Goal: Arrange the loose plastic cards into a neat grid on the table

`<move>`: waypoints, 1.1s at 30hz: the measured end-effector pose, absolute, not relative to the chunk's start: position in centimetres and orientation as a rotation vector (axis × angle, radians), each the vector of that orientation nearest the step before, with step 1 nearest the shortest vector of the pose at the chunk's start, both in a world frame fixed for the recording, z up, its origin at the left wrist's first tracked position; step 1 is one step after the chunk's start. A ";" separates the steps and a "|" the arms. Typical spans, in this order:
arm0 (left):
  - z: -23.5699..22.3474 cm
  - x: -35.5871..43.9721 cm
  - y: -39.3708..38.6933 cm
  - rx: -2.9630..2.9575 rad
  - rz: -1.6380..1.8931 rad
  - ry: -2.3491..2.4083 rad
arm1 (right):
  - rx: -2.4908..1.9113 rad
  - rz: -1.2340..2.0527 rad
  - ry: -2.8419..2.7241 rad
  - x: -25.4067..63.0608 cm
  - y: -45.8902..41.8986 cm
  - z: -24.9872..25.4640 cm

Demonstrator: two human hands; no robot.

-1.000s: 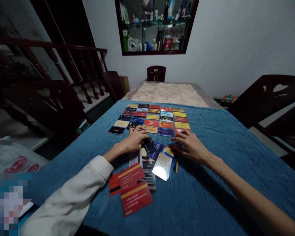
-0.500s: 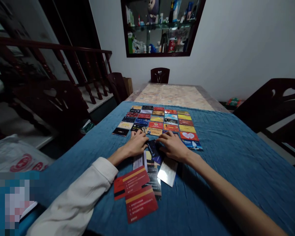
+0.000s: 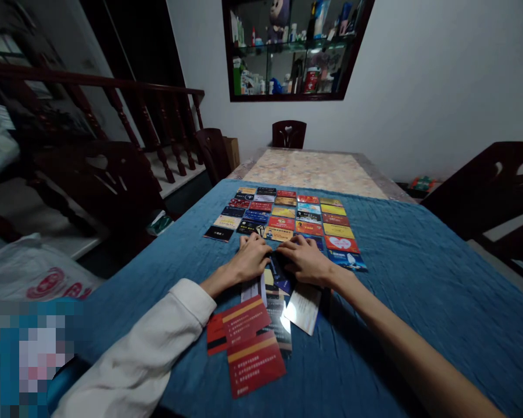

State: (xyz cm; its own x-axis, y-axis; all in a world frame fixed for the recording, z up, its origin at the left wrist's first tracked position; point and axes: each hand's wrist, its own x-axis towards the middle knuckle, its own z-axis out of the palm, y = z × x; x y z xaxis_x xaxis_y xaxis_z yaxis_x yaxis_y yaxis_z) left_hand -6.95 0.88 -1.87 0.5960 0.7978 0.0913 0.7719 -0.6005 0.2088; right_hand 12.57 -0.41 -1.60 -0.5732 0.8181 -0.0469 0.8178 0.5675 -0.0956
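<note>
My left hand [image 3: 253,258] and my right hand [image 3: 305,260] come close together at the near edge of the laid-out cards. Between their curled fingers is a dark blue card [image 3: 280,271], mostly hidden by them. Below the hands lies a loose pile: a white card [image 3: 304,307] under my right wrist, a grey-white card [image 3: 253,290] by my left wrist, a dark grey card [image 3: 279,331], and red cards with a gold stripe [image 3: 256,367] nearest me. Beyond my fingers, several colourful cards [image 3: 282,223] lie face up in columns.
A blue cloth [image 3: 401,278] covers the near part of the table, whose patterned top [image 3: 314,165] shows at the far end. Dark wooden chairs [image 3: 289,134] stand around it. On the left are a railing [image 3: 113,87] and a white plastic bag [image 3: 30,270].
My hands have drawn slightly closer together, covering more of the dark blue card. The whole view has shifted a little, so things appear farther right. The laid-out cards keep their arrangement.
</note>
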 end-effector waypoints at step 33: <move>-3.4 -6.3 0.4 2.581 0.476 1.213 | -1.629 0.113 -2.628 14.2 -0.8 -1.4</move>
